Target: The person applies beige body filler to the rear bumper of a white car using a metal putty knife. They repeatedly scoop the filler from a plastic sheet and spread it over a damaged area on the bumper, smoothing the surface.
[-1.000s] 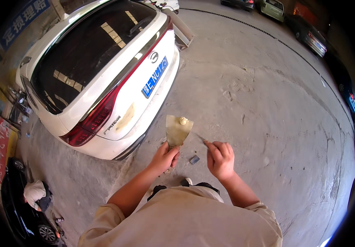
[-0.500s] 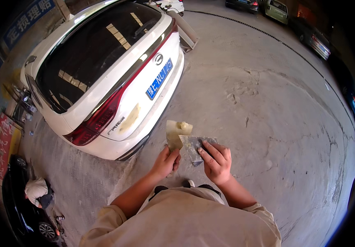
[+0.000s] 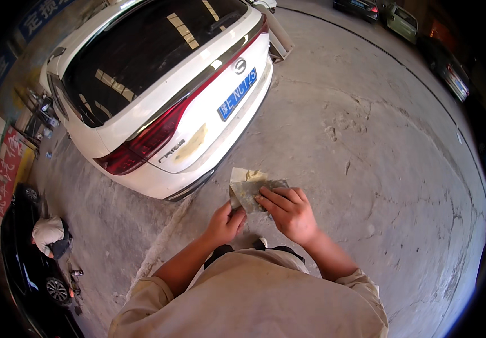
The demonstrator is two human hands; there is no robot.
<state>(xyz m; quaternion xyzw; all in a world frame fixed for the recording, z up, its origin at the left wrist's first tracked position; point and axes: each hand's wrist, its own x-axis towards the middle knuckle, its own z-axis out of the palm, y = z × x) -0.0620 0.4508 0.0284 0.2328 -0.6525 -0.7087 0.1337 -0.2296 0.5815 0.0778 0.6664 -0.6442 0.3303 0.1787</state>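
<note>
My left hand (image 3: 225,225) grips a pale, flat putty spreader (image 3: 238,175) from below. A dab of cream putty (image 3: 256,176) sits near its upper edge. My right hand (image 3: 292,217) is closed on a grey, stained putty scraper (image 3: 247,194), its fingers laid flat along the blade. The scraper overlaps the spreader and covers much of its face. Ahead and to the left stands the rear of a white car (image 3: 158,172), with a yellowish filler patch (image 3: 191,145) beside its tail light; both hands are apart from it.
A concrete floor (image 3: 378,225) with cracks and rough spots stretches to the right. At the lower left, a person (image 3: 50,235) bends beside a black car (image 3: 23,276). More parked cars (image 3: 402,23) stand at the far right, and a leaning panel (image 3: 279,42) is behind the white car.
The scraper has moved left and up over the spreader, now hiding more of it and part of the putty. The white car and surroundings have shifted slightly right and up in view.
</note>
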